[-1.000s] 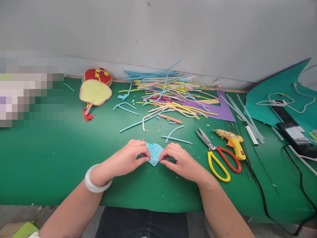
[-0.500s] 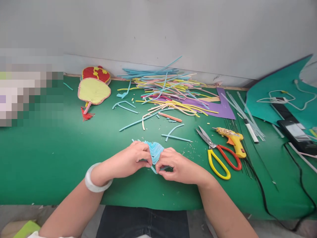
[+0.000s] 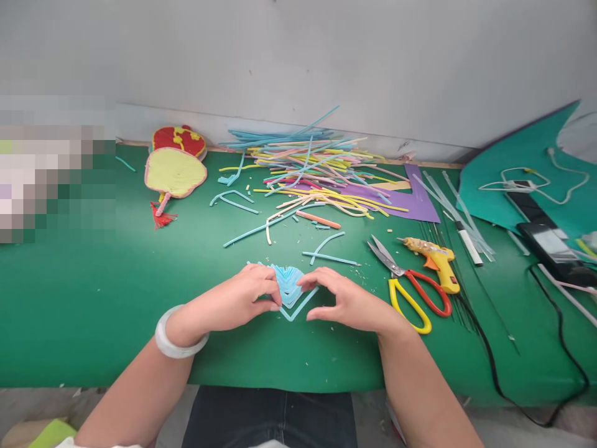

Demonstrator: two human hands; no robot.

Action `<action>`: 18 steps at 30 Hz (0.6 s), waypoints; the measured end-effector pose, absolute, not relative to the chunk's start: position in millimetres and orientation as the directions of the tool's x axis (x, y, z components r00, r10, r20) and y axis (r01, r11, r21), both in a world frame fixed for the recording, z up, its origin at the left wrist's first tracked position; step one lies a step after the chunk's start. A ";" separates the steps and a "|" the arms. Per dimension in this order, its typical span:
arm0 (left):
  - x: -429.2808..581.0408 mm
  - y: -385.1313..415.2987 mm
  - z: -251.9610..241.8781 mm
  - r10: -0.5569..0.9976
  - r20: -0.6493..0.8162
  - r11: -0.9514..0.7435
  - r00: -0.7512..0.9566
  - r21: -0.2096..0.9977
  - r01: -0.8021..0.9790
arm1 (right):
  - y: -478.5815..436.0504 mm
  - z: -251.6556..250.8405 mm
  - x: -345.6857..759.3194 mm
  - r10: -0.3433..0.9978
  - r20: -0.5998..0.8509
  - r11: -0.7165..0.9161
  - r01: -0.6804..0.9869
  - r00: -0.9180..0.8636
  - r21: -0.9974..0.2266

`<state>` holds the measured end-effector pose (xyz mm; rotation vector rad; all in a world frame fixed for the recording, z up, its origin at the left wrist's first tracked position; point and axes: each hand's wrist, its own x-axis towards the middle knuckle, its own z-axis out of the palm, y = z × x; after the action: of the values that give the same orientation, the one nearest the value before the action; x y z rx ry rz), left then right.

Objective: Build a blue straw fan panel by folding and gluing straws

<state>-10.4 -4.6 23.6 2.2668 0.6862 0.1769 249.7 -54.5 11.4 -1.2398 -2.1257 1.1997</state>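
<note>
A small light-blue piece made of nested V-shaped strips point(image 3: 287, 287) lies on the green table point(image 3: 93, 311) in front of me. My left hand point(image 3: 242, 298), with a white bangle on the wrist, has its fingers curled and pinches the piece's left side. My right hand point(image 3: 345, 302) is curved over the right side, its thumb and forefinger on the outermost blue strip, which stands away from the rest as a loose V.
A heap of coloured strips point(image 3: 317, 171) lies at the back, over a purple sheet point(image 3: 420, 205). Scissors with yellow and red handles point(image 3: 410, 292) and a yellow glue gun point(image 3: 436, 261) are at my right. Two finished fans point(image 3: 175, 168) lie back left. Phones and cables sit far right.
The blue piece was lifted and squeezed between both hands, then set flat again. Its outer strip now stands apart as a loose V, and my right hand has opened outward.
</note>
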 end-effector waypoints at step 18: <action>-9.1 -8.6 19.0 0.612 -0.121 -0.643 0.782 0.499 0.581 | -42.4 -6.4 263.9 0.950 0.010 0.236 0.693 -0.313 -0.681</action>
<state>-9.1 -8.6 19.0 2.4485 0.8895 0.0791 263.9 -42.4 -6.4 -1.5054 -2.0903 0.8129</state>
